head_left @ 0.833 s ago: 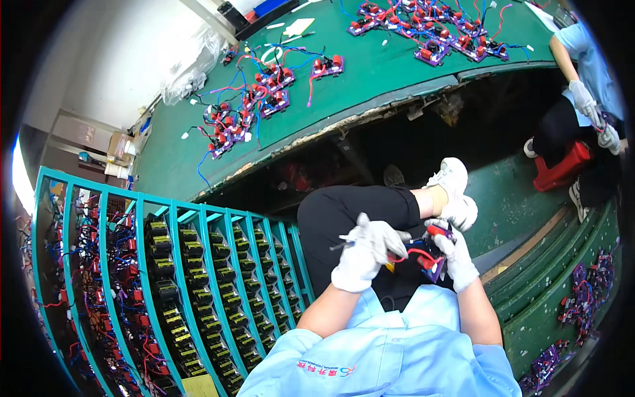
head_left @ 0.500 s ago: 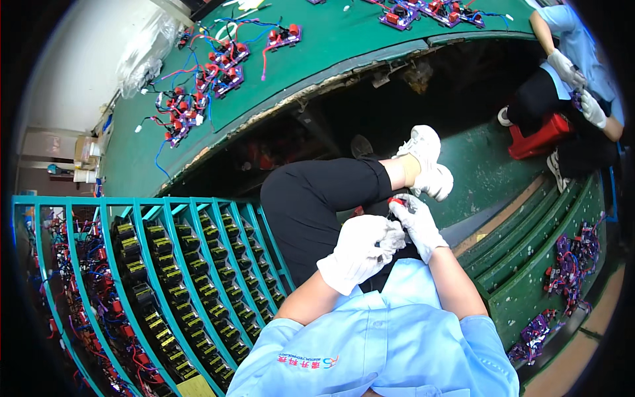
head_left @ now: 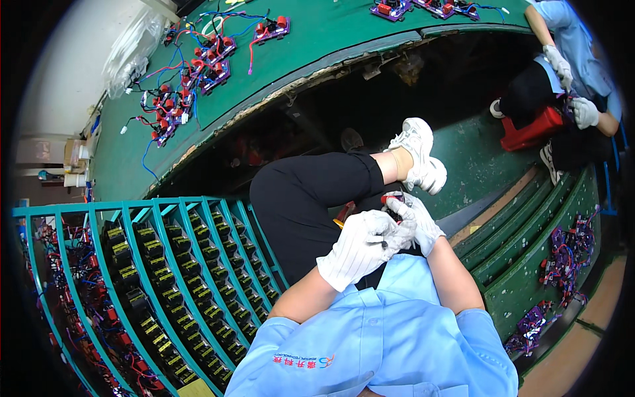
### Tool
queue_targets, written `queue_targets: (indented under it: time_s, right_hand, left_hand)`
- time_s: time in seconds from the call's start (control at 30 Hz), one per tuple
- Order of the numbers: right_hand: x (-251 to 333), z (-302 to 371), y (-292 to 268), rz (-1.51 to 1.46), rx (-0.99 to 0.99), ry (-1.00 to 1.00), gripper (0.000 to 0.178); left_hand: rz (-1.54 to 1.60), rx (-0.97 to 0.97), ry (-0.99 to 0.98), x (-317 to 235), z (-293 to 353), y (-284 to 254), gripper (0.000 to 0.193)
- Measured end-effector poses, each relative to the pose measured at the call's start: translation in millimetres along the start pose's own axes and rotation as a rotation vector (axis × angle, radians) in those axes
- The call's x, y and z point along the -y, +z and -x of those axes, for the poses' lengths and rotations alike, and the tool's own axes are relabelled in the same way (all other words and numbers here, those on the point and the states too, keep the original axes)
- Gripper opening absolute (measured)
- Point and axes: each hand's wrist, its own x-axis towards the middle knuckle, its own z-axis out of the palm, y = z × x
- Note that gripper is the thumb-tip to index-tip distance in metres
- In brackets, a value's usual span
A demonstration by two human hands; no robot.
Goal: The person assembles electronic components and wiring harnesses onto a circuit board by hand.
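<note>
Both my hands wear white gloves and meet above my lap. My right hand (head_left: 421, 223) is closed around a small dark part with a red piece (head_left: 394, 197) showing at its upper edge; the fingers cover most of it. My left hand (head_left: 357, 248) is closed too, its fingertips pressed against the right hand's fingers. A tiny dark bit shows at the left fingertips, but what they grip is hidden. Just beyond the left hand's knuckles a small yellow tip (head_left: 338, 223) sticks out, of a kind I cannot tell.
On my left a teal rack (head_left: 119, 206) holds rows of black parts with yellow labels and wired boards. Purple circuit boards (head_left: 215, 76) with red components lie on the green table (head_left: 264, 73). A slatted green rack (head_left: 516, 291) stands right, near a co-worker (head_left: 582, 59) on a red stool (head_left: 532, 129).
My left hand has shifted right, closer against the right hand. The yellow tip has come into sight beside it. The whole view has shifted slightly.
</note>
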Motion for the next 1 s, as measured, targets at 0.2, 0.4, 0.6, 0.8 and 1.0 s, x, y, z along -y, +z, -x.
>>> queue_targets:
  time_s: [0.2,0.4,0.6,0.8,1.0]
  right_hand:
    - [-23,-9,-5,-0.148,0.059,-0.076,0.044]
    - [16,11,5,-0.211,0.122,-0.178,0.038]
    - [15,10,3,-0.2,0.121,-0.075,0.034]
    - [7,10,-1,-0.434,0.075,0.061,0.04]
    - [19,27,-4,-0.885,0.311,0.073,0.071]
  left_hand:
    - [0.187,0.027,-0.19,-20,-9,1,0.029]
    - [0.493,-0.117,-0.316,-17,-10,2,0.067]
    - [0.071,-0.108,0.025,-3,-8,1,0.083]
    - [0.173,-0.325,-0.099,-9,-7,5,0.091]
    - [-0.014,-0.292,0.421,4,-4,-34,0.13]
